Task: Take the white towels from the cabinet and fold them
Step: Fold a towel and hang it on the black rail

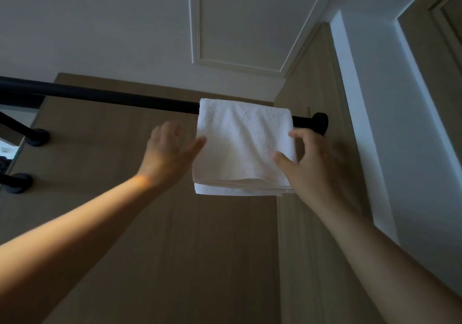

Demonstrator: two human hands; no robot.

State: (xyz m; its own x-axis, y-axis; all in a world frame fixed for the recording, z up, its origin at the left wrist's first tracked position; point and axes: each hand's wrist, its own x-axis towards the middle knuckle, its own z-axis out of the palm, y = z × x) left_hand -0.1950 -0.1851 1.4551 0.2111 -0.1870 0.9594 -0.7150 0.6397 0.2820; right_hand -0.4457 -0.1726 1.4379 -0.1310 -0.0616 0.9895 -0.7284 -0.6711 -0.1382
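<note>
White towel (243, 146), folded, draped over black rod (112, 97) near its right wall mount; left hand (170, 153), fingers loosely spread, thumb touching towel's left edge; right hand (315, 163), thumb and curled fingers pinching towel's right edge.

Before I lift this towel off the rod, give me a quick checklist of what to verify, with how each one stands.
1. Towel hangs folded over the rod: ok.
2. Left hand has a hold: not ok. Its fingers are straight and only the thumb touches the towel's left edge.
3. Right hand has a hold: cannot tell. The thumb lies on the front and the fingers curl at the right edge, but the hand is blurred.
4. Bottom edges line up: not ok. The back layer hangs lower than the front.
5. Free space along the rod: ok to the left, where it is bare. The mount sits close on the right.
</note>
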